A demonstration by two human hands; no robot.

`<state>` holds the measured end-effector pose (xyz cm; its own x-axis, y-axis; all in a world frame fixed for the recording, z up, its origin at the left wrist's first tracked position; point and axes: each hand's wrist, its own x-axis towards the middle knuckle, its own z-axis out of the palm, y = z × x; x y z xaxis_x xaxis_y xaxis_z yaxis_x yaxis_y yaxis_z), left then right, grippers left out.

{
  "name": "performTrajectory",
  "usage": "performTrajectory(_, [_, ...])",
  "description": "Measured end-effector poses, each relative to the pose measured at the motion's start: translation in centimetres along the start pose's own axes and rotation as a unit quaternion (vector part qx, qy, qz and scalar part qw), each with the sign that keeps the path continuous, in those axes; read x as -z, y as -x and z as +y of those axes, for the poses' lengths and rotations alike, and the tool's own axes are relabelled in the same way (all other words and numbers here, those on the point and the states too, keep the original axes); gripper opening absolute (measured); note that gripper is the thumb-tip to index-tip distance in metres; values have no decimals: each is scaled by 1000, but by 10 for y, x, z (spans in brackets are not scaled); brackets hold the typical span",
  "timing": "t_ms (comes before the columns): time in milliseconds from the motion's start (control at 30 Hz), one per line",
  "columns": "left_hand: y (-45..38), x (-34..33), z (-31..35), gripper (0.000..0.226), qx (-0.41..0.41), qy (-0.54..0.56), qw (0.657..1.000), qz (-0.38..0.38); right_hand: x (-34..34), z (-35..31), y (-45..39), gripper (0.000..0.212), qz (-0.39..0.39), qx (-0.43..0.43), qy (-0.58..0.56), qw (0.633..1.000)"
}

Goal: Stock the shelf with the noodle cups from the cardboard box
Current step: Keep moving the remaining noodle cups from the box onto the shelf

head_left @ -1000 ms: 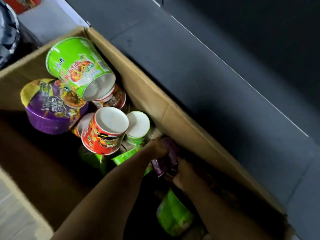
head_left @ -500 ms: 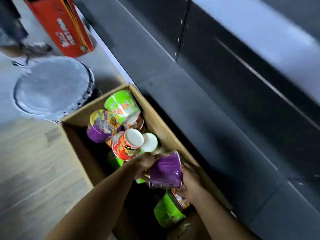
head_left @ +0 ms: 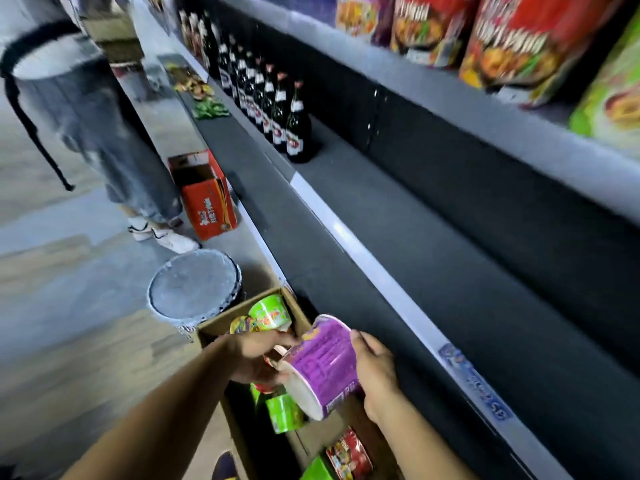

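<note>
A purple noodle cup (head_left: pixel 322 365) lies on its side above the cardboard box (head_left: pixel 207 332), its white base toward me. My right hand (head_left: pixel 375 370) grips its right side. My left hand (head_left: pixel 258 358) holds it from the left, fingers curled under its rim. Inside the box lie more cups: a green one (head_left: pixel 270 311) at the far end, another green one (head_left: pixel 285 412) below my hands, a red one (head_left: pixel 348 455) nearest me. The dark shelf (head_left: pixel 433 271) runs along the right, its near stretch bare.
Dark bottles (head_left: pixel 273 112) stand in a row farther along the shelf. Red and green packets (head_left: pixel 512 39) fill the shelf above. A round grey bin lid (head_left: pixel 194 287) sits left of the box. A red carton (head_left: pixel 207 199) and a person's legs (head_left: pixel 114 133) stand beyond.
Both hands have lifted the purple cup out of the box and up toward shelf height. My view has swung up from the box to the shelves.
</note>
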<state>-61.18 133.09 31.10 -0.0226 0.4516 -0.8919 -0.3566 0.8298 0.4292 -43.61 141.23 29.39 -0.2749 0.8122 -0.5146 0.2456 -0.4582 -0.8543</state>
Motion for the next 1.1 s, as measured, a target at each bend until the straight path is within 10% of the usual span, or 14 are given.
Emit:
performTrajectory(400, [160,-36,74,77,-161,32,972,-166,50,-189,111,10,-43,131,-171,976])
performTrajectory(767, [222,-130,100,102,-223,8,913,-343,115,-223,179,37,-34,169,-309,935])
performTrajectory(1100, [297,-244,118,90,-313,-49,843,-435,190,-265,268,40,46,268,-383,883])
